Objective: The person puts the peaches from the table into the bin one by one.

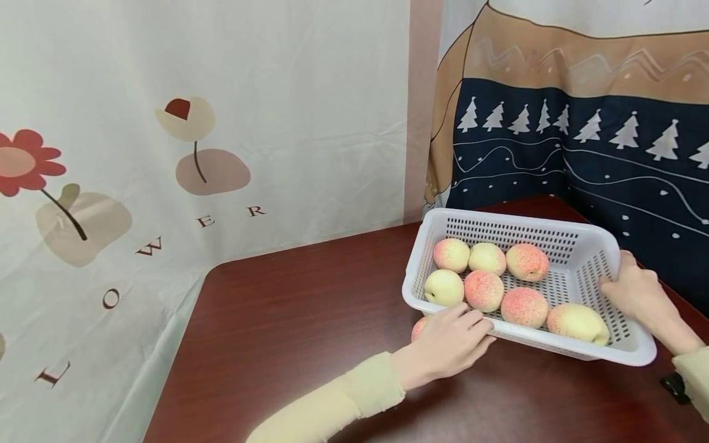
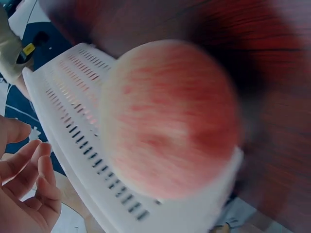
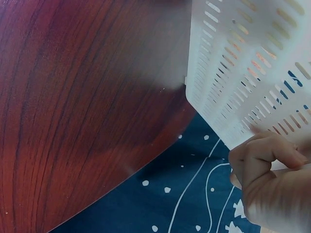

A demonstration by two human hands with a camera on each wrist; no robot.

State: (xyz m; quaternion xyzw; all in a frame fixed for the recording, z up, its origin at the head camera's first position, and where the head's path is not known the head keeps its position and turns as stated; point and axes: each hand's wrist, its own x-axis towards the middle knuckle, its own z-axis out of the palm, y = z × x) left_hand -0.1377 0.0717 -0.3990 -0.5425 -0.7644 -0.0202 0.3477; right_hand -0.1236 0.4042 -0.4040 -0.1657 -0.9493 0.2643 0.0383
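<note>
A light grey plastic basket (image 1: 559, 224) with slotted sides stands towards the right of the head view, holding several red-and-yellow peaches (image 1: 484, 291). My right hand (image 1: 637, 289) grips the rim at its right end; the right wrist view shows those curled fingers (image 3: 262, 153) against the slotted wall. By the front rim is my left hand (image 1: 445, 341), its fingers loosely bent with no fruit between them. Another peach (image 1: 419, 329) is outside the basket, partly hidden behind this hand. In the left wrist view that peach (image 2: 170, 121) looms large and blurred, apart from the fingers.
The dark red wooden table (image 1: 288, 307) stretches to the left of the basket. A pale curtain (image 1: 321, 123) with printed flowers hangs behind it. On the right, a navy cloth (image 1: 509, 147) with white trees hangs close to the table edge.
</note>
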